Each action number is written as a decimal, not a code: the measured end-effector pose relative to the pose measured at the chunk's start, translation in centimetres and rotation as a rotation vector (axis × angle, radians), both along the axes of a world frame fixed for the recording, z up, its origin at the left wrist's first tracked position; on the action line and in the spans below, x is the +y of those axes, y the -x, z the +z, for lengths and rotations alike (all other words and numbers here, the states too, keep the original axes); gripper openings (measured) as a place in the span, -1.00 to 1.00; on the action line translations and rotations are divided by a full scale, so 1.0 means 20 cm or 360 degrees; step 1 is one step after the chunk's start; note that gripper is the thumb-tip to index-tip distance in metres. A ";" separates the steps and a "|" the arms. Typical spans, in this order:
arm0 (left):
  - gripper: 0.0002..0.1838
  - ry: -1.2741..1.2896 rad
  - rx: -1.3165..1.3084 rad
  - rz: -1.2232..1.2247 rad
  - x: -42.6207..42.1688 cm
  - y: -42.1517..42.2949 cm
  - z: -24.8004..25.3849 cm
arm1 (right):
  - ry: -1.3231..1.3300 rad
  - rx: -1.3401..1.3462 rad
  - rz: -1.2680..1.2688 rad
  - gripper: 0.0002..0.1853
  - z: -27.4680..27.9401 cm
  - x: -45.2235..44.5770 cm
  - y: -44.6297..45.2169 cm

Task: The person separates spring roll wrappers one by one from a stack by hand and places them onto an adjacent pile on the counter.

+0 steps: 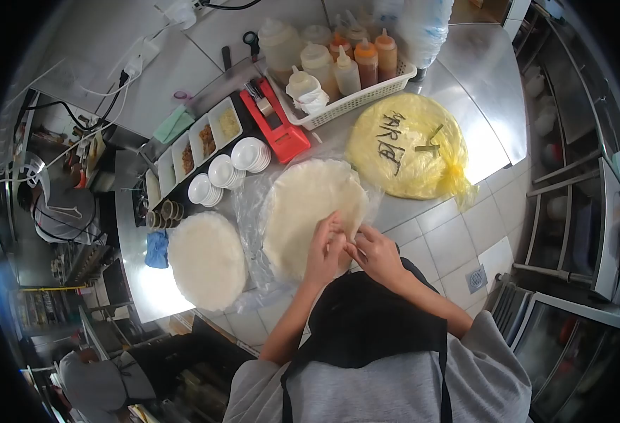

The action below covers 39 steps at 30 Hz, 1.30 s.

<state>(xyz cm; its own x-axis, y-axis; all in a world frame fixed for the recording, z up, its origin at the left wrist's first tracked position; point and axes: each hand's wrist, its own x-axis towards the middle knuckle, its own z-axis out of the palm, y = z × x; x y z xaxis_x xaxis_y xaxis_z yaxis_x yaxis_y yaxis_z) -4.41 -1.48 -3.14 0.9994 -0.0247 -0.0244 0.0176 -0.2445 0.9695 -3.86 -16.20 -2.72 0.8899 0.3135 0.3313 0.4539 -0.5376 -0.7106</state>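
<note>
A round, pale stack of thin dough sheets (296, 211) lies on clear plastic at the middle of the steel table. Over its near right edge, my left hand (326, 247) and my right hand (377, 255) meet with bent fingers. Both hands pinch at the lifted edge of a dough sheet between them. A second round dough stack (207, 261) sits to the left, touched by neither hand. Beyond my hands to the right is a yellow plastic bag (401, 144) with dark writing, tied at its right side.
A white basket (356, 102) of sauce bottles stands at the back, beside a red tape dispenser (276, 123). Small white bowls (222, 171), food trays (202, 139) and a blue cloth (156, 249) are left. Another person (106, 381) is at lower left.
</note>
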 end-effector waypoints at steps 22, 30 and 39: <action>-0.85 0.0695 0.0547 0.0089 0.02 -0.02 -0.04 | -0.1143 0.1312 -0.0157 -0.65 -0.11 0.00 -0.19; -0.77 -0.0213 0.0078 -0.0271 -0.02 -0.07 -0.07 | -0.0771 0.1297 -0.0281 -0.72 -0.16 0.01 -0.41; -0.64 -0.0253 -0.0075 0.0008 -0.02 -0.03 -0.16 | -0.0116 0.0305 -0.0364 -0.80 -0.17 -0.01 -0.39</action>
<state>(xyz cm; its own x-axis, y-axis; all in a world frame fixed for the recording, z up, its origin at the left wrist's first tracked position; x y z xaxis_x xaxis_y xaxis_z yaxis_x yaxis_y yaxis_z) -3.76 -1.90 -6.37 0.9996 -0.0190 0.0192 -0.0252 -0.3949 0.9184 3.85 -16.37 -6.13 0.9832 0.0793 0.1647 0.1808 -0.5548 -0.8121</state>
